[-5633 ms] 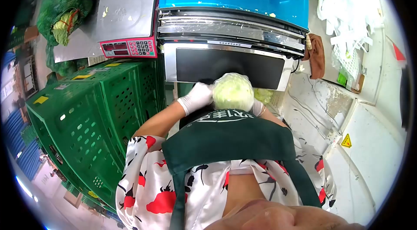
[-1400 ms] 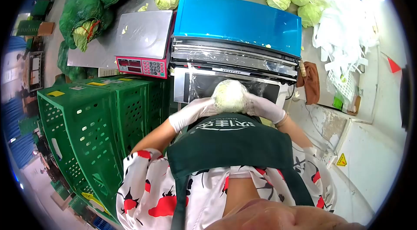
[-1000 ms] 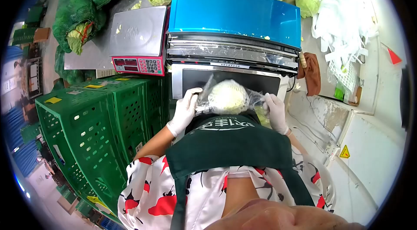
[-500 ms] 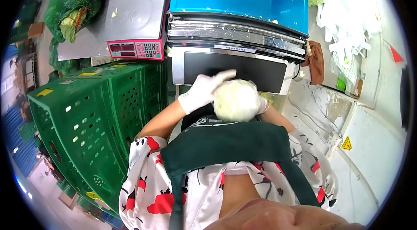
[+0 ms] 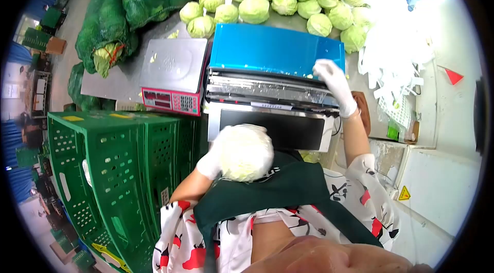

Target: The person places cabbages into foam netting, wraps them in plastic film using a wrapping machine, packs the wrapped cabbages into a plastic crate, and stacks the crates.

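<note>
My left hand point(image 5: 210, 162), in a white glove, is closed around the left side of a pale green cabbage point(image 5: 246, 153). The cabbage is held against the front of my dark green apron and looks covered in clear film. Most of the left fingers are hidden behind it. My right hand point(image 5: 334, 85), also gloved in white, reaches over the right end of a film wrapping machine point(image 5: 275, 46) with a blue top. Its fingers are extended and loosely bent, and nothing shows in them.
A scale point(image 5: 175, 67) with a red front stands left of the machine. Several loose cabbages point(image 5: 254, 9) lie behind it. Green mesh sacks point(image 5: 105, 28) are at the back left, green crates point(image 5: 121, 159) at my left, and white plastic bags point(image 5: 391, 51) at the right.
My right hand has left the cabbage and moved forward and right over the machine. The cabbage has shifted left in my left hand. The view has tilted up, showing more cabbages.
</note>
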Available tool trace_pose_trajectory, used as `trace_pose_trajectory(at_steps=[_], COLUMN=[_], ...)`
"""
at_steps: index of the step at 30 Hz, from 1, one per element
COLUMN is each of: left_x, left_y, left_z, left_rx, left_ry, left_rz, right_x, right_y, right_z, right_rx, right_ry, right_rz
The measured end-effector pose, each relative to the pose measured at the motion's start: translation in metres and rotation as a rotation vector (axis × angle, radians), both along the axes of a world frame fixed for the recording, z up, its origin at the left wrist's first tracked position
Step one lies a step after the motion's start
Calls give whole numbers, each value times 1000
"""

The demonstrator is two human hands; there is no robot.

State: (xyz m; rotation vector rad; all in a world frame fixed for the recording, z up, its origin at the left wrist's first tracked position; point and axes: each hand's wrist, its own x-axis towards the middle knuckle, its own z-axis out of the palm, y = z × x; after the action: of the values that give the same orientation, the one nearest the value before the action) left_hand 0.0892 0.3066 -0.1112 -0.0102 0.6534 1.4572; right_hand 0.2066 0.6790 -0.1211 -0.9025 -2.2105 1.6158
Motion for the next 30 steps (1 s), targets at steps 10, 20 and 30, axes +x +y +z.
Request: trace_pose_trajectory(at_steps=[10,20,30], left_x=[-86,-94,-96], left_y=[-136,-215,-217], left_z=[220,220,210], left_rx=[-646,-1102,-1486], left_ry=[1154,1141,1606], left_rz=[1969,1816,1617], right_x=[-218,-374,-355], right_y=[210,298,334], right_z=[-14,-30,-38], right_rx=[462,416,-149], right_ry=[145,-76,465], right_rz=[-401,-568,-329])
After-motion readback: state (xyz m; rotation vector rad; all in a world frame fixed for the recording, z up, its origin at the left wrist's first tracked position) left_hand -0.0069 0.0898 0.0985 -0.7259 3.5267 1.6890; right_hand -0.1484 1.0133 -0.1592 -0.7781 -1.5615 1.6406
